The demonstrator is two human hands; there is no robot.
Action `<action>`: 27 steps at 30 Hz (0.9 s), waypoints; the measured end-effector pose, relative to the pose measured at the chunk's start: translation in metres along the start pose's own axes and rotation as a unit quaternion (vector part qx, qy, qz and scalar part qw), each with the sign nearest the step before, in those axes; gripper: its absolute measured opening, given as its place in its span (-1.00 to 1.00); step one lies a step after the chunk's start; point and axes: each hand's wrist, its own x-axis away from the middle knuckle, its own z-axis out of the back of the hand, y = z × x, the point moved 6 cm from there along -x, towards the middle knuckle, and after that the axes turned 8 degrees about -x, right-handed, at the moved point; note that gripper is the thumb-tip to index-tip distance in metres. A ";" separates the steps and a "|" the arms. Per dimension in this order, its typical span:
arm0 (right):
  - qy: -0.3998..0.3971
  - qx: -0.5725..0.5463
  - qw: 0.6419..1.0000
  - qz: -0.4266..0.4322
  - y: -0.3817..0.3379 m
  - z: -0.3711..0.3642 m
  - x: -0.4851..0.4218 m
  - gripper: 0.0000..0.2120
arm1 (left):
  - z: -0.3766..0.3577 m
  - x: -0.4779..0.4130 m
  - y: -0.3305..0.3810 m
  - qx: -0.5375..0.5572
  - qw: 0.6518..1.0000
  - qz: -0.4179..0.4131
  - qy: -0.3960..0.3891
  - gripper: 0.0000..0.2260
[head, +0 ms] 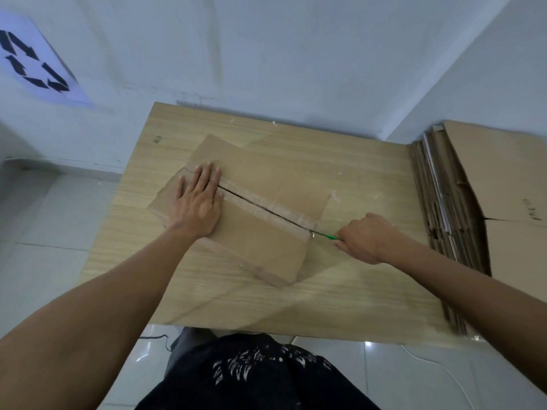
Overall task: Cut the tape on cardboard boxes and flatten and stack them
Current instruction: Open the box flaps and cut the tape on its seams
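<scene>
A brown cardboard box lies in the middle of the wooden table. Its taped centre seam runs from upper left to lower right and shows as a dark slit between the flaps. My left hand presses flat on the box's left end, fingers straight, right beside the seam. My right hand grips a green-handled cutter at the seam's right end, just off the box's edge. The blade itself is too small to make out.
A stack of flattened cardboard boxes stands on edge against the table's right side, with a large flat sheet beyond it. White walls close in behind the table. A recycling sign hangs on the left wall. The floor is tiled.
</scene>
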 end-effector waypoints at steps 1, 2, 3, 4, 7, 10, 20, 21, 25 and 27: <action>-0.001 -0.007 1.000 -0.012 0.006 -0.006 0.005 -0.60 | 0.001 0.000 0.000 0.007 1.000 0.000 0.006 -0.50; -0.004 -0.022 0.999 -0.029 0.012 -0.014 0.011 -0.61 | 0.002 0.001 0.001 0.015 1.000 0.002 0.015 -0.51; -0.005 -0.048 0.997 -0.053 0.019 -0.021 0.017 -0.62 | 0.005 0.002 0.002 0.025 0.999 0.008 0.030 -0.52; -0.005 -0.085 0.993 -0.082 0.025 -0.030 0.023 -0.63 | 0.010 0.002 0.004 0.034 0.998 0.014 0.051 -0.54; 0.008 -0.240 0.956 -0.170 0.026 -0.051 0.035 -0.64 | 0.027 -0.007 0.024 0.052 0.995 0.010 0.088 -0.67; 0.073 -0.459 0.859 -0.215 0.013 -0.065 0.034 -0.66 | 0.038 -0.023 0.074 0.060 0.994 -0.050 0.070 -0.61; 0.166 -0.758 0.584 -0.240 -0.060 -0.079 0.022 -0.66 | -0.005 -0.061 0.208 -0.141 0.958 -0.145 -0.204 -0.07; 0.167 -0.765 0.573 -0.242 -0.062 -0.080 0.021 -0.66 | -0.008 -0.060 0.210 -0.166 0.953 -0.143 -0.207 -0.01; 0.185 -0.788 0.531 -0.252 -0.062 -0.082 0.020 -0.65 | -0.007 -0.058 0.219 -0.158 0.953 -0.130 -0.223 -0.09; 0.194 -0.795 0.519 -0.248 -0.063 -0.083 0.018 -0.65 | -0.007 -0.058 0.220 -0.156 0.951 -0.130 -0.233 -0.12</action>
